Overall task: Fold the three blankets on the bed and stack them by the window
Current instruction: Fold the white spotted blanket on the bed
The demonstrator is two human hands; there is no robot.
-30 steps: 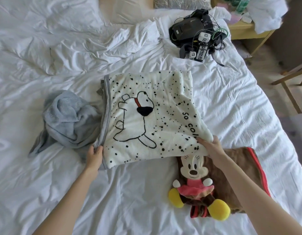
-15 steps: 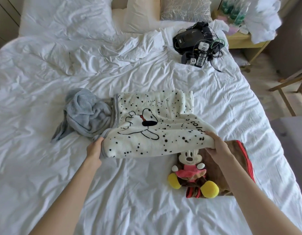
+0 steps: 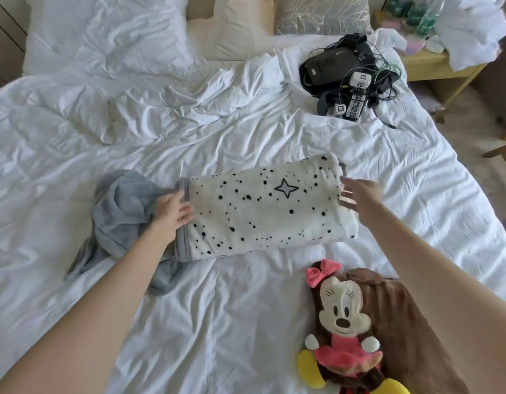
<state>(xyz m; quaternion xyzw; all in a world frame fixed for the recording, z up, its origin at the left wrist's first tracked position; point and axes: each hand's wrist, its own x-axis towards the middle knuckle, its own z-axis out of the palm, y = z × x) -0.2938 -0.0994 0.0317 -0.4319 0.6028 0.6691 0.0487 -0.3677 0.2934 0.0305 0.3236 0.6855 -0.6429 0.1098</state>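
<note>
Spotted blanket (image 3: pixel 263 211) now folded over once more, dog print hidden, lying mid-bed (image 3: pixel 246 322). Left hand (image 3: pixel 173 212) flat on grey-trimmed end, fingers spread; right hand (image 3: pixel 360 196) released, fingers open, blurred. Grey blanket (image 3: pixel 123 211) unfolded; brown blanket (image 3: pixel 399 317) nearer.

We see a bright, evenly lit scene; soft daylight falls on the white bedding (image 3: pixel 246 322), whose creases cast only faint grey shadows. Beyond the bedding's far right corner, the nightstand (image 3: pixel 434 64) looks washed out and hazy. The right hand (image 3: pixel 360 196) is smeared by motion blur. Wide-angle distortion bows the bedding's edges outward.
</note>
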